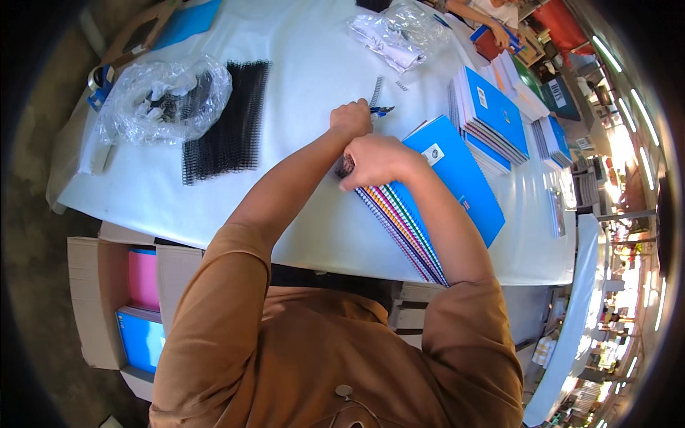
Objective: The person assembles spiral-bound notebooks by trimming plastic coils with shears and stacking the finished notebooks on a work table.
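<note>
My left hand (351, 118) is closed in a fist. From its right side sticks out a small blue-handled tool (383, 111), which looks like pliers. Just below, my right hand (377, 161) curls over the upper left corner of a stack of blue spiral notebooks (457, 178). The notebooks' spiral edges, in several colours, face me at a slant. Something dark (345, 167) shows beneath my right fingers, too hidden to name. Above my left hand a loose wire coil (377, 91) lies on the white-covered table (307, 50), beside a shorter coil piece (402, 85).
Black spiral coils (239, 114) lie at the left beside a clear plastic bag (168, 100). More plastic wrapping (399, 36) sits at the far side. Piled notebooks (492, 114) stand at the right. A co-worker's hand (501, 36) is beyond. An open carton (96, 299) stands below the table's left edge.
</note>
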